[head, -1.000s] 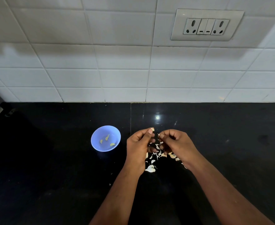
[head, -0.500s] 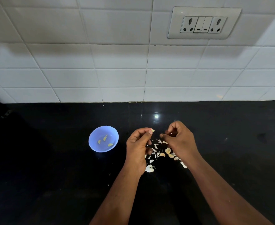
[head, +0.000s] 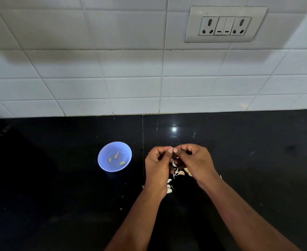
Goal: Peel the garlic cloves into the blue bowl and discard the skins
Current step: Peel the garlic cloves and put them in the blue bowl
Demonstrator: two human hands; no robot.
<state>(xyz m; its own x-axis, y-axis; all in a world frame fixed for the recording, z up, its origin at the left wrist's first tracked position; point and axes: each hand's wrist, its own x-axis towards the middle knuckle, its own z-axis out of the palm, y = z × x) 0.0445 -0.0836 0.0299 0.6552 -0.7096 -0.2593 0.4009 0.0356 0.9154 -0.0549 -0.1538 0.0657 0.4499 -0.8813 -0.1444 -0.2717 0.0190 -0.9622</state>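
Hands [head: 173,151] meet, fingers curled — garlic clove between them barely visible.

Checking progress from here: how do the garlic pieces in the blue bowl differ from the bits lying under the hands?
The three pieces in the blue bowl are yellowish, while the bits on the counter are mostly whitish. The bowl pieces lie apart; the counter bits are many and heaped, partly hidden by the hands. All are small.

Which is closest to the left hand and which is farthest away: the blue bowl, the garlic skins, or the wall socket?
Going out from the left hand:
1. Garlic skins, right beside it on the counter, between the hands.
2. Blue bowl, off to its left.
3. Wall socket, high on the tiles, up and right.
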